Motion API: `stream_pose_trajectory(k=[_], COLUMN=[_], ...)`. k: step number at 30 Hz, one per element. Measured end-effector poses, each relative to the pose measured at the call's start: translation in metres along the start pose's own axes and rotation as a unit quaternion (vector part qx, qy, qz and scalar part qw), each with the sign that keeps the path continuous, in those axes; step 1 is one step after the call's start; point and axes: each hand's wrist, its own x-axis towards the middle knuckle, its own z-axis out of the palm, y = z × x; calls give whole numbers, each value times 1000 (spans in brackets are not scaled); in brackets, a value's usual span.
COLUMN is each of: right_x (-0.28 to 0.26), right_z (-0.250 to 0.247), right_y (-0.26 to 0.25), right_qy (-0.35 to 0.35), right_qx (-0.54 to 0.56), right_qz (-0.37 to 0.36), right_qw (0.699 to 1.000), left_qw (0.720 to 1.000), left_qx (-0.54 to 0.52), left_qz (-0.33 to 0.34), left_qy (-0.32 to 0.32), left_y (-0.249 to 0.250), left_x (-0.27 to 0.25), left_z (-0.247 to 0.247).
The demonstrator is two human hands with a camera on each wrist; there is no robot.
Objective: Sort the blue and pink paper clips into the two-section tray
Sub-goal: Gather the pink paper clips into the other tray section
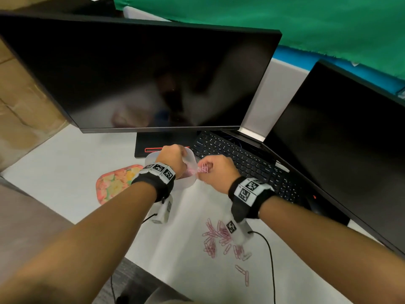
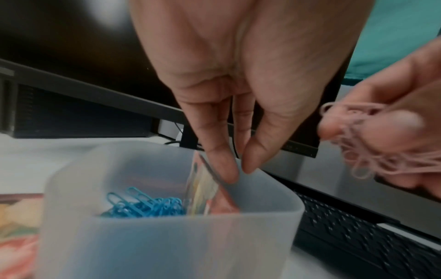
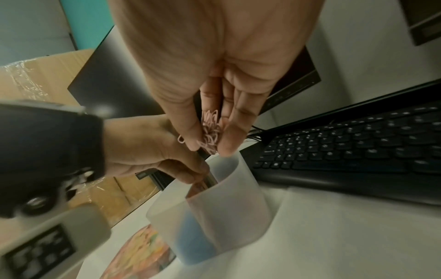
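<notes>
Nearest, along the counter's (image 1: 83, 172) front edge towards its right side, a loose heap of pink paper clips (image 1: 221, 238) lies on the white surface, with a couple of stragglers closer still to the edge. A black cable runs over the counter just beside them.

Farther in, near the middle of the counter, stands the translucent tray (image 2: 167, 236). A flowered divider card (image 2: 203, 188) stands upright in it and splits it in two. The section on the left of the card holds a pile of blue paper clips (image 2: 143, 205); in the section to the right something pinkish shows low against the card, too blurred to name. The left hand (image 1: 173, 159) is over the tray, thumb and fingertips (image 2: 224, 166) pinching the top edge of the divider card. Just beside it, the right hand (image 1: 217, 170) hovers above the tray's right rim, its fingers and thumb closed round a tangled bunch of pink clips (image 3: 211, 130), some loops hanging out below the fingertips. Both wrists wear black bands with printed marker squares.

To the left of the tray a flowered pad (image 1: 116, 183) lies flat on the counter. Beyond the hands a black keyboard (image 1: 241, 161) slants towards the counter's right side, and behind it stand two dark monitors (image 1: 142, 73). Green cloth (image 1: 285, 20) hangs at the back, and brown cardboard boxes (image 1: 19, 106) sit past the left edge.
</notes>
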Motion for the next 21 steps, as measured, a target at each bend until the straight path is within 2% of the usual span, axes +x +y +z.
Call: stream_pose_trajectory(k=[4, 9, 15, 17, 21], right_x=[35, 65, 72, 68, 30], right_z=[8, 28, 37, 33, 10], right_y=[-18, -29, -23, -15, 17], right_qy=[0, -20, -31, -17, 4], right_qx=[-26, -78, -81, -58, -30], right_qz=[6, 23, 51, 47, 25], right_qw=[1000, 996, 995, 997, 999], left_qw=[997, 995, 998, 999, 993], left_qx=[-50, -62, -42, -43, -4], left_qz=[-42, -50, -31, -6, 113], left_qy=[36, 62, 37, 29, -23], left_y=[-18, -34, -40, -37, -26], left_x=[-2, -14, -24, -27, -39], left_z=[-14, -26, -21, -18, 4])
